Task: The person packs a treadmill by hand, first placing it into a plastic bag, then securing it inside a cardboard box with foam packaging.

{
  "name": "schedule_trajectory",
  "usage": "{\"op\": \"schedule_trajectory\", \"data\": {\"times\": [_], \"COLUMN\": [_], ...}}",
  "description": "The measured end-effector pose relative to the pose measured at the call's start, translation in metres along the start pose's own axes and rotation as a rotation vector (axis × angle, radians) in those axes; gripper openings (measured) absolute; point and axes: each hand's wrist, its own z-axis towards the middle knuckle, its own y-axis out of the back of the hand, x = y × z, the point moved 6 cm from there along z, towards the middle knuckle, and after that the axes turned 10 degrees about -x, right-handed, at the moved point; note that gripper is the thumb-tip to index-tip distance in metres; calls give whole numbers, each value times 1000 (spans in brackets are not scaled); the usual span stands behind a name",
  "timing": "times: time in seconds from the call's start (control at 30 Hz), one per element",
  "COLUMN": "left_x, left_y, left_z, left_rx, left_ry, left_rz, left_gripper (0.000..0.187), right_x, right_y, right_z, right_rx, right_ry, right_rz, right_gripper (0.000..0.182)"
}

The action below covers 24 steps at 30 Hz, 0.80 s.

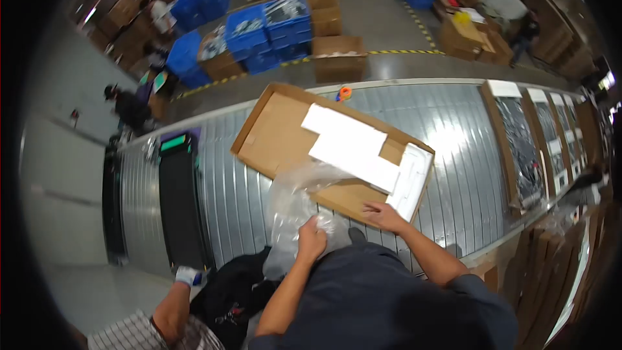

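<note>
My left hand [312, 240] is closed on a clear plastic bag [288, 204], which hangs crumpled in front of my body and drapes over the near side of a cardboard box. The shallow open cardboard box [272, 123] lies at an angle on the metal roller conveyor. Inside it rest white foam pieces [350, 142], with a long white foam strip [409, 181] at the right end. My right hand [385, 216] is over the box's near edge beside that strip, its fingers stretched out and holding nothing visible.
An orange tape roll [344, 94] sits behind the box. Dark panels [181, 201] lie on the conveyor [233, 194] at left, near a co-worker's gloved hand [188, 276]. Packed boxes [518, 149] stand at right. Blue bins [285, 26] and cartons [338, 58] are beyond.
</note>
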Motion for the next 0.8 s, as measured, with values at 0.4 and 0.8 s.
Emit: {"op": "schedule_trajectory", "data": {"times": [0.4, 0.8], "left_x": [-59, -107], "left_y": [-14, -30], "left_z": [-26, -47], "left_rx": [-206, -286], "left_ry": [-141, -673], "left_rz": [-147, 433], "left_gripper": [15, 45], "right_x": [107, 61], "right_y": [-36, 40], "right_z": [-66, -95], "right_rx": [192, -279], "right_ry": [536, 567], "right_rz": [-112, -253], "right_gripper": [93, 33]}}
